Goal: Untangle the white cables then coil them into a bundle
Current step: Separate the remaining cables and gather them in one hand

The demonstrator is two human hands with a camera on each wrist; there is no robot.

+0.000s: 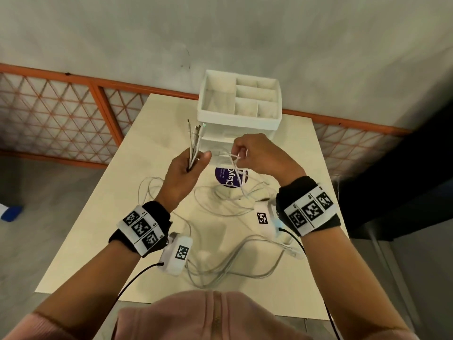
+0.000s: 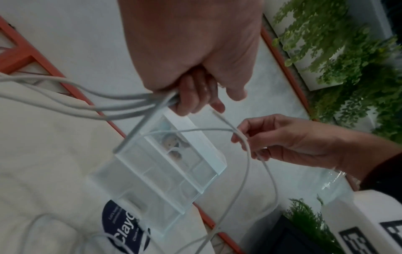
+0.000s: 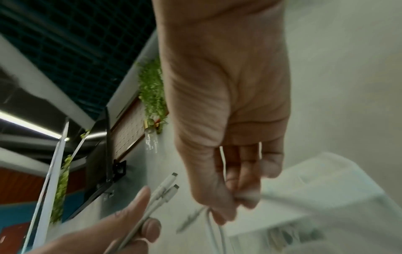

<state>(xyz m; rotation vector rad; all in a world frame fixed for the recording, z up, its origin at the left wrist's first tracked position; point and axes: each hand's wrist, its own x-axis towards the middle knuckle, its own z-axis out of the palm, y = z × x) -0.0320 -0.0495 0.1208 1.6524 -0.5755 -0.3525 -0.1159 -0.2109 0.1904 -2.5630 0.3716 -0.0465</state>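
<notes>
Several white cables (image 1: pixel 220 268) trail in loose loops over the cream table (image 1: pixel 98 231). My left hand (image 1: pixel 188 168) grips a bunch of cable ends (image 1: pixel 196 136), plugs pointing up and away; the same bunch (image 2: pixel 139 103) and plugs (image 3: pixel 167 187) show in both wrist views. My right hand (image 1: pixel 247 155) pinches one more white cable end (image 1: pixel 232 157) just right of the left hand, and its cord hangs down to the table. That pinched cable (image 2: pixel 245 142) curves down from the right hand (image 2: pixel 261 142) in the left wrist view. In the right wrist view the right hand (image 3: pixel 230 201) holds the cord (image 3: pixel 215 230).
A white compartment organiser (image 1: pixel 239 101) stands at the table's far edge, right behind the hands. A round purple sticker (image 1: pixel 230 177) lies on the table under them. An orange-framed lattice fence (image 1: pixel 56 114) runs behind the table. A blue object (image 1: pixel 11 212) lies on the floor at the left.
</notes>
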